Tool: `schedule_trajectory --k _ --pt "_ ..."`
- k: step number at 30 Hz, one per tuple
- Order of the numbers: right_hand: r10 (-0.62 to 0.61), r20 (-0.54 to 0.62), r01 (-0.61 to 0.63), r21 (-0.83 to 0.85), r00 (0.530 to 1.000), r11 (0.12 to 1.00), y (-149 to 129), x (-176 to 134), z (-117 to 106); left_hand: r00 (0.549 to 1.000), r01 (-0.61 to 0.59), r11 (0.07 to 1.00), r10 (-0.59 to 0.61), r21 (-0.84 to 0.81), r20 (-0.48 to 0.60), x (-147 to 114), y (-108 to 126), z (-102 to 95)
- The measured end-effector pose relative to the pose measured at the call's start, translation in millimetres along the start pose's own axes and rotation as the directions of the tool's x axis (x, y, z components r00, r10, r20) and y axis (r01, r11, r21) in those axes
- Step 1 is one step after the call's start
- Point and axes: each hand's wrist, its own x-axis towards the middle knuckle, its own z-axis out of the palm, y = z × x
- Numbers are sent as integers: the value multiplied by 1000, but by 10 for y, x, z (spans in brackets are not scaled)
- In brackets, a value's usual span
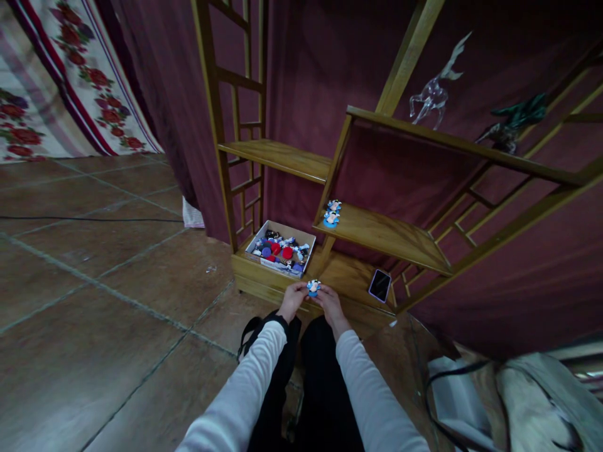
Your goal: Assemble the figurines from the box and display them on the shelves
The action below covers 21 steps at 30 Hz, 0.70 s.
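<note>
Between my two hands is a small blue-and-white figurine (313, 287) on a round blue base. My left hand (294, 297) pinches it from the left, and my right hand (330, 300) grips its right side. Just beyond my hands, a shallow cardboard box (250, 245) rests on the low wooden base, full of small figurines with red, blue and purple bases. Two similar figurines, a nearer one (331, 218) and a farther one (334, 205), stand one behind the other at the left end of the middle shelf (377, 232).
A phone (379, 285) lies on the lower board at right. A clear glass animal figure (431, 97) and a dark green ornament (513, 122) stand on the upper shelf (471, 144). Bags (532, 395) sit on the floor at lower right. A cable (94, 218) crosses the tiles.
</note>
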Motion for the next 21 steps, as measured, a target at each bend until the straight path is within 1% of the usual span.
schedule_trajectory --k 4,10,14,19,21 --pt "10 -4 -10 -5 1000 1000 -25 -17 16 1000 -12 1000 12 26 19 -16 15 10" --pt "-11 49 12 -12 999 1000 -16 -32 8 1000 14 1000 -14 -5 10 -25 46 -11" --pt "-19 25 20 -22 1000 1000 -17 -53 45 1000 27 1000 -27 -6 11 -20 58 -37" --pt "-40 -24 39 -22 999 999 -22 -68 99 996 91 996 -91 -16 0 32 33 -52" --pt "-44 -24 44 -13 999 999 -23 -71 106 994 107 994 -107 -21 -13 51 22 -50"
